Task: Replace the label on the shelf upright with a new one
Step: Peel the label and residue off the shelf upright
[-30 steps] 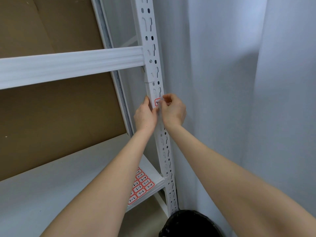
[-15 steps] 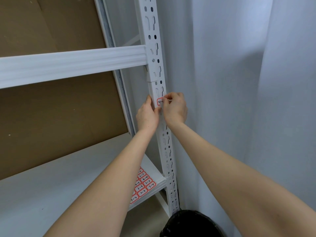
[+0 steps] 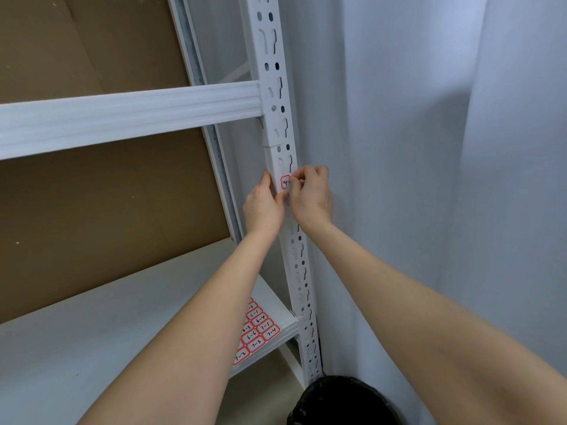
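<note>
A small red-bordered white label (image 3: 285, 182) with black handwriting sits on the front of the white slotted shelf upright (image 3: 276, 96). My right hand (image 3: 313, 197) covers the label's right part, its fingertips curled and pinching at the label's edge. My left hand (image 3: 265, 207) holds the upright just left of and below the label, thumb on the front face. A sheet of red-bordered labels (image 3: 257, 332) lies on the lower shelf, partly hidden by my left forearm.
A white shelf beam (image 3: 129, 115) runs left from the upright, with brown cardboard (image 3: 92, 210) behind. The white lower shelf board (image 3: 76, 332) spreads below. A white curtain (image 3: 429, 179) hangs to the right. A black bin (image 3: 340, 403) stands at the upright's foot.
Both hands stay at the label with only slight shifts of the fingers. The view has drifted a little to the left and down.
</note>
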Demonstrator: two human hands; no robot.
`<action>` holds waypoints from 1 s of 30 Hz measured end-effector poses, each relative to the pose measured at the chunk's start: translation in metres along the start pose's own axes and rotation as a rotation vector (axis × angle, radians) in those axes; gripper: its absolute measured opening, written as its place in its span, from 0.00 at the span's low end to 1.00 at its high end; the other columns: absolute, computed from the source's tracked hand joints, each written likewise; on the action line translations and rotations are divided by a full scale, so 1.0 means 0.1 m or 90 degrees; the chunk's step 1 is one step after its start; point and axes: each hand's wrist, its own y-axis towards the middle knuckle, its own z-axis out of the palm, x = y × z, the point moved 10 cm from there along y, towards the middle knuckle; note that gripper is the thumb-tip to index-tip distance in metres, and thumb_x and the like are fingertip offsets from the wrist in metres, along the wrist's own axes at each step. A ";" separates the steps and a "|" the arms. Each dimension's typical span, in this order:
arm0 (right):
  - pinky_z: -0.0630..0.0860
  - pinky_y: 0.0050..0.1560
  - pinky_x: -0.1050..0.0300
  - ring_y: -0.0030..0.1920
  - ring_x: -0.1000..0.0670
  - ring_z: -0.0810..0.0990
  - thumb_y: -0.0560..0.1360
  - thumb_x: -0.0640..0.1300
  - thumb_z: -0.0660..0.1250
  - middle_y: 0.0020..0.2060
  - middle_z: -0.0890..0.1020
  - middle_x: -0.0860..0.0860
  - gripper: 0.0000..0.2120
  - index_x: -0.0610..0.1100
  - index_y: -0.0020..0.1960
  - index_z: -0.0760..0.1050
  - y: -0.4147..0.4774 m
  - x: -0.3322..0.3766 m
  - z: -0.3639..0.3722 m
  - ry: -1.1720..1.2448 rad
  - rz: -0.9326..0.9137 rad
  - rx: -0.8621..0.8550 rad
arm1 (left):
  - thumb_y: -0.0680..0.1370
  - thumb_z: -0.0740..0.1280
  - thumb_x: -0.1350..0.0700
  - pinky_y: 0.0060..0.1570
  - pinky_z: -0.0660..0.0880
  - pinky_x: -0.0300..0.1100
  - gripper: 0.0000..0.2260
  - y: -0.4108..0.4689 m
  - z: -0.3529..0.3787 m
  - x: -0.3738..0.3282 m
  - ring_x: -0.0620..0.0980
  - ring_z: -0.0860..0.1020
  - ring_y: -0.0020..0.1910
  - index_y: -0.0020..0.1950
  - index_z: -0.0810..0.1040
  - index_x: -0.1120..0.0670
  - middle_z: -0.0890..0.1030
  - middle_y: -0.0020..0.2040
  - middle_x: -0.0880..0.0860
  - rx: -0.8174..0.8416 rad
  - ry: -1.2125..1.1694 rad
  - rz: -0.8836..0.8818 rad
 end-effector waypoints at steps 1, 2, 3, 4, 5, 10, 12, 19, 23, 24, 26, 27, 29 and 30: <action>0.76 0.49 0.50 0.47 0.45 0.79 0.78 0.44 0.59 0.55 0.70 0.49 0.07 0.43 0.49 0.74 0.00 0.00 0.00 0.002 -0.002 0.000 | 0.78 0.64 0.53 0.52 0.75 0.51 0.12 0.00 0.00 0.00 0.58 0.79 0.53 0.59 0.72 0.55 0.81 0.55 0.55 0.000 0.000 0.000; 0.75 0.49 0.50 0.47 0.45 0.79 0.78 0.45 0.60 0.55 0.71 0.49 0.07 0.43 0.49 0.74 0.00 -0.01 0.00 0.003 -0.003 -0.001 | 0.78 0.64 0.53 0.51 0.75 0.50 0.12 0.00 0.00 0.00 0.58 0.79 0.53 0.59 0.72 0.55 0.81 0.55 0.55 0.001 0.001 -0.001; 0.75 0.49 0.51 0.47 0.45 0.79 0.78 0.45 0.60 0.55 0.71 0.49 0.06 0.43 0.49 0.74 -0.01 -0.02 0.00 0.005 -0.003 -0.003 | 0.78 0.64 0.53 0.51 0.75 0.50 0.12 0.00 0.00 0.00 0.57 0.79 0.53 0.59 0.72 0.55 0.81 0.55 0.55 0.000 0.001 -0.002; 0.75 0.49 0.51 0.47 0.46 0.79 0.78 0.45 0.60 0.55 0.71 0.49 0.06 0.43 0.50 0.74 -0.01 -0.04 -0.01 0.010 -0.004 -0.009 | 0.78 0.64 0.53 0.51 0.75 0.49 0.12 0.00 0.00 0.00 0.57 0.79 0.53 0.60 0.72 0.55 0.81 0.55 0.55 0.000 -0.002 -0.002; 0.75 0.49 0.51 0.47 0.46 0.79 0.78 0.45 0.61 0.55 0.72 0.49 0.06 0.44 0.51 0.74 -0.02 -0.06 -0.03 0.016 -0.006 -0.019 | 0.78 0.65 0.54 0.51 0.75 0.49 0.12 0.00 0.00 0.00 0.57 0.79 0.54 0.60 0.72 0.55 0.81 0.56 0.55 0.000 -0.005 -0.002; 0.74 0.47 0.55 0.48 0.50 0.80 0.75 0.50 0.67 0.56 0.74 0.52 0.10 0.48 0.55 0.73 0.00 -0.09 -0.07 0.012 -0.019 -0.035 | 0.78 0.64 0.54 0.50 0.75 0.48 0.11 0.00 0.00 0.01 0.56 0.79 0.53 0.59 0.73 0.55 0.81 0.55 0.54 -0.002 -0.010 -0.006; 0.74 0.47 0.55 0.48 0.51 0.80 0.75 0.50 0.67 0.55 0.74 0.52 0.09 0.48 0.52 0.75 0.02 -0.05 -0.07 0.016 -0.022 -0.032 | 0.78 0.64 0.53 0.49 0.75 0.48 0.11 0.00 0.00 0.00 0.56 0.79 0.53 0.59 0.73 0.55 0.81 0.54 0.54 -0.001 -0.010 -0.005; 0.75 0.46 0.54 0.44 0.48 0.80 0.75 0.45 0.65 0.50 0.76 0.51 0.04 0.47 0.46 0.78 0.06 0.01 -0.07 0.004 -0.016 -0.025 | 0.78 0.64 0.54 0.47 0.73 0.46 0.11 0.01 0.00 0.01 0.56 0.79 0.52 0.59 0.73 0.55 0.81 0.54 0.54 0.001 0.002 0.001; 0.74 0.47 0.53 0.45 0.46 0.78 0.76 0.44 0.63 0.51 0.75 0.50 0.04 0.45 0.47 0.76 0.07 0.03 -0.05 -0.005 -0.022 -0.012 | 0.78 0.64 0.54 0.48 0.73 0.46 0.11 0.00 0.00 0.00 0.56 0.79 0.52 0.60 0.73 0.55 0.81 0.55 0.54 -0.001 -0.004 0.009; 0.74 0.47 0.53 0.45 0.46 0.78 0.76 0.44 0.63 0.51 0.75 0.50 0.04 0.45 0.47 0.76 0.07 0.03 -0.05 -0.005 -0.023 -0.009 | 0.78 0.64 0.54 0.48 0.73 0.47 0.12 0.00 0.00 0.00 0.56 0.79 0.52 0.60 0.73 0.55 0.81 0.55 0.54 -0.001 -0.004 0.011; 0.73 0.46 0.54 0.44 0.47 0.78 0.77 0.44 0.63 0.51 0.74 0.50 0.04 0.45 0.47 0.76 0.07 0.03 -0.04 -0.002 -0.025 -0.005 | 0.78 0.64 0.54 0.49 0.74 0.47 0.12 0.00 0.00 0.00 0.56 0.79 0.52 0.60 0.73 0.55 0.81 0.54 0.54 -0.001 -0.005 0.011; 0.73 0.45 0.55 0.44 0.47 0.78 0.77 0.44 0.62 0.51 0.74 0.50 0.04 0.45 0.47 0.76 0.06 0.03 -0.04 -0.001 -0.026 -0.002 | 0.78 0.64 0.54 0.49 0.74 0.48 0.12 0.01 0.00 0.00 0.56 0.79 0.52 0.60 0.73 0.55 0.81 0.54 0.54 -0.001 -0.005 0.009; 0.71 0.44 0.56 0.44 0.47 0.78 0.77 0.43 0.62 0.51 0.74 0.50 0.04 0.46 0.47 0.75 0.06 0.02 -0.03 -0.001 -0.028 0.001 | 0.78 0.64 0.53 0.49 0.74 0.47 0.12 0.01 0.00 0.01 0.56 0.79 0.52 0.60 0.73 0.54 0.81 0.54 0.54 -0.001 -0.006 0.009; 0.71 0.44 0.56 0.44 0.47 0.78 0.77 0.43 0.63 0.51 0.74 0.50 0.03 0.46 0.47 0.75 0.06 0.02 -0.03 -0.003 -0.029 0.001 | 0.78 0.64 0.53 0.49 0.74 0.47 0.12 0.01 0.00 0.01 0.56 0.79 0.52 0.60 0.73 0.54 0.81 0.54 0.54 -0.001 -0.007 0.008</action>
